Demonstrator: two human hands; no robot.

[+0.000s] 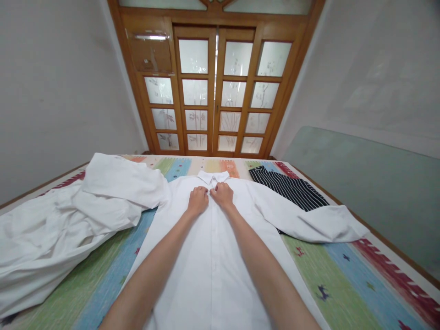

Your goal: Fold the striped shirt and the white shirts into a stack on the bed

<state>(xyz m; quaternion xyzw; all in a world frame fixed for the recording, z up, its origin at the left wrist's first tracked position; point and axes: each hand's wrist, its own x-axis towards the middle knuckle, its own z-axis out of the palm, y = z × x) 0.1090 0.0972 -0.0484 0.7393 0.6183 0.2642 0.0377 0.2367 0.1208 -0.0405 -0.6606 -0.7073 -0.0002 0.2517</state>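
Head view: a white shirt [215, 256] lies front up on a colourful striped cover [343, 288], its collar [205, 177] pointing away from the wearer. The left hand [198, 200] and right hand [222, 195] are close together just below the collar, fingers curled and pinching the front edges (the fingertips are too small to make out any button). One sleeve stretches right, partly over a black cloth with white stripes [292, 185]. To the left is a rumpled heap of white cloth [68, 220]; beyond stand wooden doors [216, 114] with glass panes.
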